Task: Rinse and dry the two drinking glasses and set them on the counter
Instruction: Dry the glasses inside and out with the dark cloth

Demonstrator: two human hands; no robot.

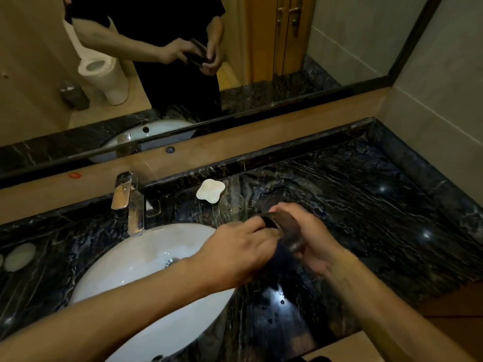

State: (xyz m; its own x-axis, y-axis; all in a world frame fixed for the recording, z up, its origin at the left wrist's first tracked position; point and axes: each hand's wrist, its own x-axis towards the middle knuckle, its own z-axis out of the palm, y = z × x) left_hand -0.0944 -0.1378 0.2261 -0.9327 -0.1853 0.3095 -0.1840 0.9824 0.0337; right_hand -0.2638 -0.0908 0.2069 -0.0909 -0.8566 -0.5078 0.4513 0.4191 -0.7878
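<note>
A clear drinking glass [288, 232] lies tilted on its side between my hands, above the counter just right of the sink. My right hand [311, 241] grips the glass from the right. My left hand [235, 249] is closed on a dark cloth [283, 257], part of it pushed into the glass mouth and the rest hanging below. The second drinking glass [232, 207] stands upright on the black marble counter [366, 205] behind my hands, beside the soap dish.
A white oval sink [125, 278] with a chrome tap [130, 202] lies to the left. A white flower-shaped soap dish [210, 190] sits near the back wall. A large mirror [339, 35] runs along the back. Water drops lie on the counter's front.
</note>
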